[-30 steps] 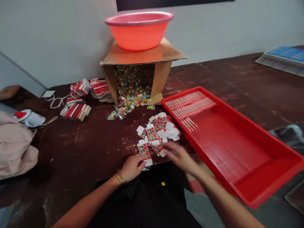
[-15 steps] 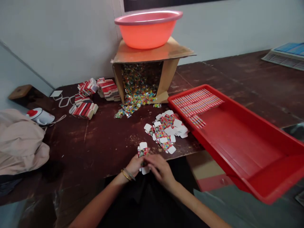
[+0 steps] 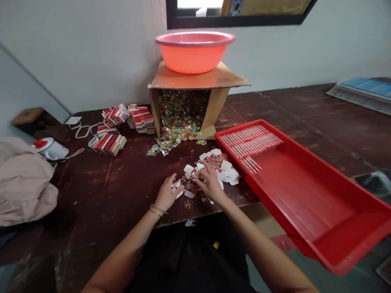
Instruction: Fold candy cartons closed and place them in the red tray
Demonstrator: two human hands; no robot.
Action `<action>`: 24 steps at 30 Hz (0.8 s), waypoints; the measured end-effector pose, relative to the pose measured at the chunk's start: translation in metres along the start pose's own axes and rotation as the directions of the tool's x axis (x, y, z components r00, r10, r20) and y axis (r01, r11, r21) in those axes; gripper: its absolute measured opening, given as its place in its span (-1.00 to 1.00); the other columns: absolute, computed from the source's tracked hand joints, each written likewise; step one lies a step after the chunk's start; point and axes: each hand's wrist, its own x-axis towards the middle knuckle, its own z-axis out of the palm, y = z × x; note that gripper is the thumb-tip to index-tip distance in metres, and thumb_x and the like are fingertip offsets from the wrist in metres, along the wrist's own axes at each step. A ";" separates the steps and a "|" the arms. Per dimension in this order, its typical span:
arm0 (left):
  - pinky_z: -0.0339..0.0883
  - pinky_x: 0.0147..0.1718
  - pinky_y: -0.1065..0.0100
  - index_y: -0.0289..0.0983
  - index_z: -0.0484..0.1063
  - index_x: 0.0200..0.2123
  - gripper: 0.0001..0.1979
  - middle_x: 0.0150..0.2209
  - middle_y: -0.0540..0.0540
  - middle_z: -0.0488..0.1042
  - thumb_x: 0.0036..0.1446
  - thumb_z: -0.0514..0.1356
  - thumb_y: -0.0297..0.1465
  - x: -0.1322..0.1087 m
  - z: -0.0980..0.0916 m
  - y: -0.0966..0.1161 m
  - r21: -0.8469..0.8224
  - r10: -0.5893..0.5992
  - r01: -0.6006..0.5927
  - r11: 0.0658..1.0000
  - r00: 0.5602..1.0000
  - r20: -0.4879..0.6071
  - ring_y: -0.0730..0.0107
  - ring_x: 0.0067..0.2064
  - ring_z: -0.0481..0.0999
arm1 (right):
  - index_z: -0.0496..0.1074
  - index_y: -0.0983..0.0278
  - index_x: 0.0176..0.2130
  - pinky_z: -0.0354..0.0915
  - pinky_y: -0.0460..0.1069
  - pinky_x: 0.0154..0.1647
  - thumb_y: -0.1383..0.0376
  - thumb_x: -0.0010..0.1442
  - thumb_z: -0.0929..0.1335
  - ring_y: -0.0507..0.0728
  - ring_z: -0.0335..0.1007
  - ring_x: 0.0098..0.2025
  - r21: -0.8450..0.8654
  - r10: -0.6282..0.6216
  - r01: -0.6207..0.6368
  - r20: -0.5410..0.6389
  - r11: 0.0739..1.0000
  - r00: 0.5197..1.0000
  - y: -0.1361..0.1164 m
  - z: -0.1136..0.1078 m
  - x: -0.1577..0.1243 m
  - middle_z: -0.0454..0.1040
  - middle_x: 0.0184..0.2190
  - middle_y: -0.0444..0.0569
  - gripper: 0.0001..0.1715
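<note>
Near the table's front edge, my left hand (image 3: 167, 193) has its thumb and fingers apart, beside small red-and-white cartons with white flaps (image 3: 189, 194). My right hand (image 3: 211, 184) reaches over the same cartons from the right, fingers spread and touching the pile. Part of what lies under its fingers is hidden. More flat printed cartons (image 3: 226, 173) lie heaped just behind and right of it. A cardboard box (image 3: 210, 112) on its side stands behind, wrapped candies (image 3: 179, 136) spilling from its mouth.
A red tray (image 3: 308, 179) with rows of filled cartons (image 3: 250, 140) in its far end overhangs the table at right. A pink basin (image 3: 195, 55) sits on the box. Stacked carton bundles (image 3: 110, 143), a white mug (image 3: 55, 149) and beige cloth (image 3: 26, 181) are at left.
Both hands have moved forward from the table edge to the pile and drawn apart. The carton they held together is no longer between them. The camera view has tilted up.
</note>
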 end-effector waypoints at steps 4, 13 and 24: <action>0.02 0.22 0.09 -0.23 0.27 0.12 -0.31 0.20 -0.21 0.23 -0.09 0.34 -0.21 -0.009 -0.016 0.019 0.031 0.242 -0.253 0.967 0.951 0.193 0.07 0.23 0.18 | 0.39 0.24 -0.36 0.02 0.26 0.20 0.23 0.18 0.38 0.29 0.01 0.23 0.080 -0.165 0.154 0.157 0.985 0.974 -0.030 -0.005 0.004 0.14 0.22 0.04 -0.87; 0.32 -0.45 0.42 -0.35 0.38 -0.46 -0.66 -0.53 -0.03 0.43 -0.25 0.41 -0.29 -0.042 0.005 0.015 -0.477 -0.029 0.466 0.745 0.737 0.675 0.46 -0.51 0.42 | 0.42 0.27 -0.44 0.01 0.21 0.23 0.17 0.17 0.40 0.27 0.03 0.25 0.368 -0.048 -0.155 0.487 0.917 0.872 -0.048 -0.011 -0.022 0.28 0.15 0.03 -0.76; 0.03 -0.58 0.50 -0.37 0.34 -0.59 -0.60 -0.64 0.08 0.24 -0.15 0.34 -0.14 -0.051 0.020 -0.002 -0.197 -0.088 0.126 0.972 0.978 0.189 0.60 -0.56 0.15 | 0.36 0.27 -0.40 0.26 -0.03 -0.24 0.13 0.25 0.31 0.10 0.32 -0.32 0.456 0.150 -0.340 0.402 0.823 0.903 -0.048 0.003 -0.053 0.37 -0.41 -0.07 -0.72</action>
